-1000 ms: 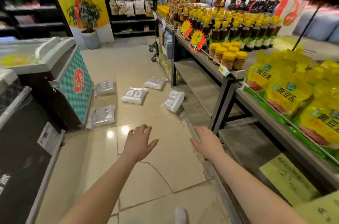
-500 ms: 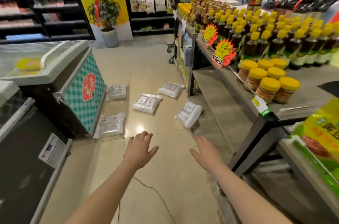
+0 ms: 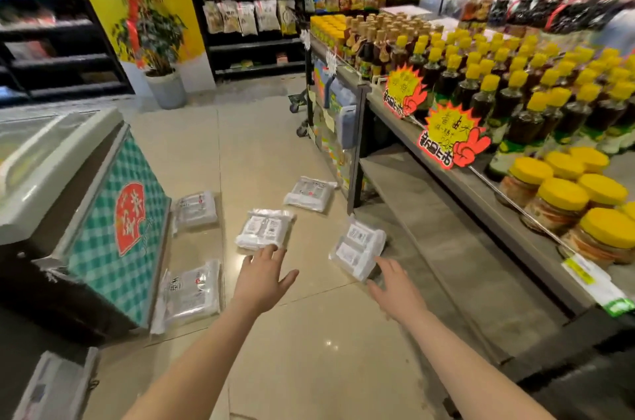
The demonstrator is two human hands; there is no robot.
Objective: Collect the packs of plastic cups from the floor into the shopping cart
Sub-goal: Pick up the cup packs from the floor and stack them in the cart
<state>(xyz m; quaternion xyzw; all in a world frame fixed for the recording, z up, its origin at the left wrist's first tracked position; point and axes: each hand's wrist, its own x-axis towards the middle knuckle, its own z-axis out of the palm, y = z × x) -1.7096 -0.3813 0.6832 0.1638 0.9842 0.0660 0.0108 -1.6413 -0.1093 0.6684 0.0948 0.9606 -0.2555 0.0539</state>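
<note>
Several clear packs of plastic cups lie on the tiled floor. One pack [image 3: 265, 228] lies in the middle, just beyond the fingertips of my left hand [image 3: 263, 277], which is stretched out with straight fingers and holds nothing. Another pack [image 3: 357, 246] leans by the shelf's foot, close past my right hand [image 3: 395, 285], also spread and empty. Further packs lie at the far middle [image 3: 311, 193] and beside the freezer [image 3: 196, 210] [image 3: 190, 294]. Of a cart I see only wheels [image 3: 299, 106] behind the shelf end.
A chest freezer [image 3: 113, 213] with green checked side stands at the left. At the right runs a metal display shelf [image 3: 464, 185] with yellow-capped bottles and jars. A potted plant [image 3: 161, 51] stands at the back. The aisle floor runs between freezer and shelf.
I have moved forward along the aisle. The packs are nearer and larger, and both outstretched hands now almost reach the middle and right packs.
</note>
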